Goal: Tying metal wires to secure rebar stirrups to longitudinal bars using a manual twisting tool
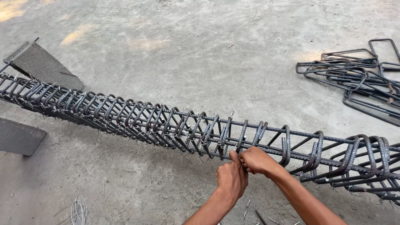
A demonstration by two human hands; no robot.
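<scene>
Where the two forearms come up from the bottom edge, the left hand (231,178) is clenched into a fist just below the lower bar, seemingly pinching a short brownish tie wire or hook (236,163) that shows between the two hands. Touching it, the right hand (257,160) is curled around the near lower bar of the long dark steel rebar cage (200,129), at the joint where a bent stirrup crosses that bar. To do this tie well, I would judge that the right hand should pin stirrup and bar hard together while the left twists, so the wire draws snug and the stirrup stands square rather than leaning like those just to the left of the hands. To the right of the hands the stirrups sit well apart and look loose; to the left they are crowded close, with pale wire ends sticking out. Below and left of the left hand, a small coil of thin pale wire (78,210) lies on the grey concrete floor (187,54). Far beyond the right hand lies a heap of spare rectangular steel stirrups (358,77); far left, grey concrete blocks (39,64) stand by the cage end.
</scene>
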